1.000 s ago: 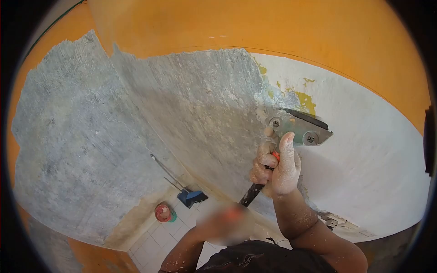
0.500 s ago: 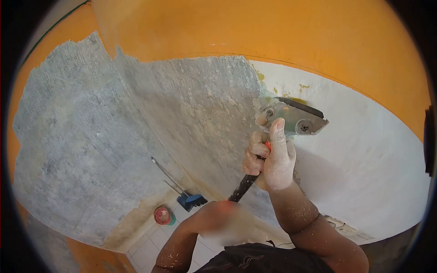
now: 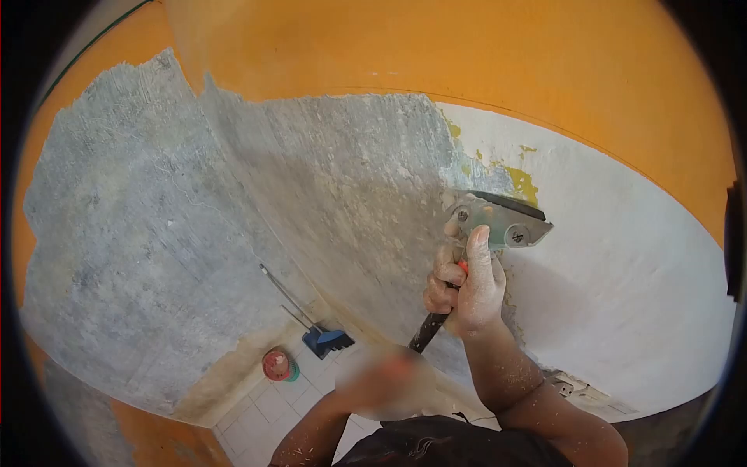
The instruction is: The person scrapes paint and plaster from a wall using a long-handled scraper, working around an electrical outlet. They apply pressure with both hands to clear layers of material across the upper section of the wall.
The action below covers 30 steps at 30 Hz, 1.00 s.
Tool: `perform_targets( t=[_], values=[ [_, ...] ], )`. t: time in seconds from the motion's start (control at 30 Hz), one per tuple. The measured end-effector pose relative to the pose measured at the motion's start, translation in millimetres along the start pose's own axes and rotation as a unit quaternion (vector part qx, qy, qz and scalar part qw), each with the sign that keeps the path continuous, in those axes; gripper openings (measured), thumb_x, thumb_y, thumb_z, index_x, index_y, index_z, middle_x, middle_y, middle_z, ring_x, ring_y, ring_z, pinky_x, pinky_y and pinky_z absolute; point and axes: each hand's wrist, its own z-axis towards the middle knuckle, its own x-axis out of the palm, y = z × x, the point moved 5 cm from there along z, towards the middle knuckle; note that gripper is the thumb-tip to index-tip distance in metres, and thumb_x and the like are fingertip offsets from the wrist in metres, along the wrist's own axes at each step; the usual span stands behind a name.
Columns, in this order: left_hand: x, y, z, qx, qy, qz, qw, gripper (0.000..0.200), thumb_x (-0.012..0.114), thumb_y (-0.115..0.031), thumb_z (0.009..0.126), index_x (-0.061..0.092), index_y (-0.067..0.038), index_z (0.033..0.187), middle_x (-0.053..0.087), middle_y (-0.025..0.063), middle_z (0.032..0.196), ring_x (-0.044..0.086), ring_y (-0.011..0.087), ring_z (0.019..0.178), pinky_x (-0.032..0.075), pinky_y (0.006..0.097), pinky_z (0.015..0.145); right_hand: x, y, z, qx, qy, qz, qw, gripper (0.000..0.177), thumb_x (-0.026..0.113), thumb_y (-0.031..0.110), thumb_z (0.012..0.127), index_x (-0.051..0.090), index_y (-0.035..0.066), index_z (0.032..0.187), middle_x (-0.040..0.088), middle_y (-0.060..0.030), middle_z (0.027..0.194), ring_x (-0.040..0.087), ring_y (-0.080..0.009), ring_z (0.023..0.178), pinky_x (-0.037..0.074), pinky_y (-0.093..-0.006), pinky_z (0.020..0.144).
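A wide wall scraper point(image 3: 502, 221) with a metal head, a dark blade edge, two screws and a long black handle lies against the wall. My right hand point(image 3: 471, 284), dusted white, is wrapped round the handle just below the head, its thumb stretched up onto the metal. Lower down, my left hand point(image 3: 377, 381) is closed about the handle's end; a blur hides its fingers. Just above the blade, a yellow-green patch point(image 3: 521, 184) shows in the white coat. Bare grey plaster point(image 3: 350, 156) spreads to the left of the scraper, and white wall point(image 3: 622, 257) to its right.
Orange paint point(image 3: 467, 47) covers the upper wall. On the tiled floor point(image 3: 261, 405) below stand a red bucket point(image 3: 275, 363) and a blue dustpan with a broom point(image 3: 323, 340). Near my right elbow is a wall socket point(image 3: 566, 388).
Both hands and the scraper have moved; the head has slid down the wall. More of the yellow-green patch and freshly scraped surface shows above the blade.
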Motion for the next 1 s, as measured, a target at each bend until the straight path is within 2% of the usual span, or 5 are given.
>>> perform_targets(
  t=[0.1,0.3,0.7,0.77,1.0],
  values=[
    [-7,-23,3,0.005,-0.039,0.049,0.998,0.042,0.05,-0.04,0.091,0.047,-0.011,0.062,0.042,-0.0057,0.051,0.039,0.0045,0.044,0.031,0.0215,0.04,14,16,10,-0.008,0.022,0.0,1.0,0.035,0.036,0.046,0.095,0.041,0.012,0.104,0.031,0.0034,0.053,0.029,-0.008,0.035,0.025,-0.0263,0.035],
    [-1,-2,-5,-0.044,-0.051,0.048,0.997,0.042,0.052,-0.039,0.091,0.048,-0.009,0.061,0.042,-0.0057,0.051,0.037,0.0046,0.045,0.032,0.0214,0.042,-1,0,3,-0.002,0.07,0.087,0.994,0.038,0.038,0.047,0.094,0.041,0.011,0.103,0.029,0.0044,0.053,0.03,-0.0085,0.036,0.028,-0.026,0.036],
    [-2,0,4,-0.021,-0.024,0.038,0.999,0.045,0.05,-0.044,0.09,0.048,-0.01,0.061,0.042,-0.0047,0.052,0.039,0.0049,0.045,0.032,0.0217,0.041,1,-1,5,0.034,-0.004,0.026,0.999,0.038,0.04,0.048,0.093,0.043,0.011,0.1,0.029,0.004,0.053,0.028,-0.0076,0.037,0.025,-0.0252,0.036],
    [-12,-13,6,-0.024,-0.044,0.073,0.996,0.05,0.04,-0.046,0.093,0.04,-0.008,0.06,0.039,-0.0002,0.049,0.04,0.0094,0.04,0.034,0.0242,0.038,8,1,12,0.015,0.013,0.01,1.0,0.039,0.041,0.049,0.092,0.043,0.011,0.101,0.03,0.0036,0.054,0.027,-0.008,0.037,0.024,-0.025,0.036],
    [-6,-1,-2,-0.02,-0.039,0.061,0.997,0.048,0.046,-0.045,0.092,0.043,-0.009,0.06,0.041,-0.0022,0.051,0.04,0.0076,0.041,0.034,0.0234,0.039,-3,-12,2,0.043,-0.04,0.034,0.998,0.041,0.04,0.049,0.092,0.042,0.01,0.103,0.03,0.0036,0.054,0.028,-0.0082,0.037,0.025,-0.0256,0.037]
  ],
)
